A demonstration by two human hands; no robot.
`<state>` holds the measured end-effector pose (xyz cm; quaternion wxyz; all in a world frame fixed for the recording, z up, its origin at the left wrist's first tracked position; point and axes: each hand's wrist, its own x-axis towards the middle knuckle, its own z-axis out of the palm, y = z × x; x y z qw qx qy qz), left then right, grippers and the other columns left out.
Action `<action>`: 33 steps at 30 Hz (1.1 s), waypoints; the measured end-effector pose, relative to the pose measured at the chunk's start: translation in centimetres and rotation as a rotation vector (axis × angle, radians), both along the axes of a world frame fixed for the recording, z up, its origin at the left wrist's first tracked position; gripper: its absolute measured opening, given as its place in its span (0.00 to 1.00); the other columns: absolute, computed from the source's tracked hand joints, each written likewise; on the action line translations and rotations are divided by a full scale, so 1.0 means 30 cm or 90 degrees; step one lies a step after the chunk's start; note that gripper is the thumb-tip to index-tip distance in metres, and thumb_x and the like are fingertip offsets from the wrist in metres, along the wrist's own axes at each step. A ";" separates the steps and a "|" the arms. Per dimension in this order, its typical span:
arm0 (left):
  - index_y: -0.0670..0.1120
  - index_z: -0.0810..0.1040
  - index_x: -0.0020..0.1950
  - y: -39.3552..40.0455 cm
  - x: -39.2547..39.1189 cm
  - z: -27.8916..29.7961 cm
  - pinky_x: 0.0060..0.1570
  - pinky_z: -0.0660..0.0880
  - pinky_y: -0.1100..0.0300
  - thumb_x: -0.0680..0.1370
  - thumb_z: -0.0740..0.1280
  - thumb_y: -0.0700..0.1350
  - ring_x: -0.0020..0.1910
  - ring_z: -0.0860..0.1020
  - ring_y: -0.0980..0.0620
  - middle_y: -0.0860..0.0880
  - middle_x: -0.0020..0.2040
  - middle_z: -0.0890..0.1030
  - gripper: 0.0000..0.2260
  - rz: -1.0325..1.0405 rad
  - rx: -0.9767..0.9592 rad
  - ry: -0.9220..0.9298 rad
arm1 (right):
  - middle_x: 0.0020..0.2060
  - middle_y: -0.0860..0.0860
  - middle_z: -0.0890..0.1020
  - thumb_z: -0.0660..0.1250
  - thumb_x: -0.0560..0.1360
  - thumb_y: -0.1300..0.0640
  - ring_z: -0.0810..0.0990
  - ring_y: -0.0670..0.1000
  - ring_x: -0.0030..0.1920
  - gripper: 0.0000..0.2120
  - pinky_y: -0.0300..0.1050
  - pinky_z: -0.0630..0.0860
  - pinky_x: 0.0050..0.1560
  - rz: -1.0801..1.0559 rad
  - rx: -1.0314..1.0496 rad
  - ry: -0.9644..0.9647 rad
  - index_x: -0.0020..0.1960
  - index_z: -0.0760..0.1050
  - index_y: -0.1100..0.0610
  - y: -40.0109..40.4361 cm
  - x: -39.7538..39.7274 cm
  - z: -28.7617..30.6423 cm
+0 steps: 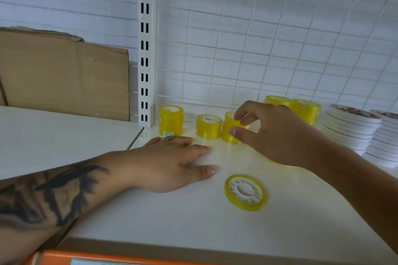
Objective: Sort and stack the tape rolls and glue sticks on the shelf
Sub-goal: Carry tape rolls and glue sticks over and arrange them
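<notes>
While the right hand pinches the short yellow tape-roll stack near the white shelf's back edge, apparently mid-placement, a skewed release could topple it; left hand lies flat, holding nothing.

Tape rolls: glossy translucent yellow film, white plastic cores. Shelf: smooth white, slight sheen, probably painted metal. Cardboard upper left: matt brown, creased.

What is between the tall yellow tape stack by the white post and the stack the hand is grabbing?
In the head view, a shorter yellow stack stands between the tall stack and the stack that the right hand pinches.
</notes>
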<state>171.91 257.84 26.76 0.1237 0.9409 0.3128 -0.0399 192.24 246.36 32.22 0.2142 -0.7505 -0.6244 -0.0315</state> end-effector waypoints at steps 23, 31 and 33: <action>0.62 0.80 0.58 -0.094 -0.020 0.034 0.64 0.74 0.55 0.67 0.77 0.66 0.61 0.77 0.65 0.66 0.56 0.81 0.22 -0.158 -0.006 -0.402 | 0.40 0.48 0.83 0.79 0.63 0.36 0.78 0.42 0.36 0.15 0.40 0.77 0.40 0.134 -0.028 0.136 0.45 0.81 0.39 -0.203 -0.036 -0.050; 0.59 0.71 0.76 -0.047 0.000 0.017 0.70 0.71 0.58 0.68 0.71 0.73 0.67 0.72 0.71 0.64 0.68 0.78 0.39 -0.067 0.081 -0.446 | 0.60 0.22 0.70 0.68 0.70 0.29 0.67 0.27 0.64 0.31 0.32 0.68 0.65 0.127 -0.088 0.038 0.70 0.64 0.30 -0.206 0.011 -0.066; 0.57 0.73 0.74 -0.022 0.016 0.044 0.68 0.71 0.60 0.70 0.69 0.74 0.65 0.75 0.65 0.62 0.67 0.79 0.37 -0.026 0.165 -0.443 | 0.75 0.26 0.56 0.58 0.70 0.23 0.53 0.31 0.75 0.40 0.35 0.54 0.75 0.123 -0.203 -0.045 0.78 0.49 0.29 -0.242 0.043 -0.072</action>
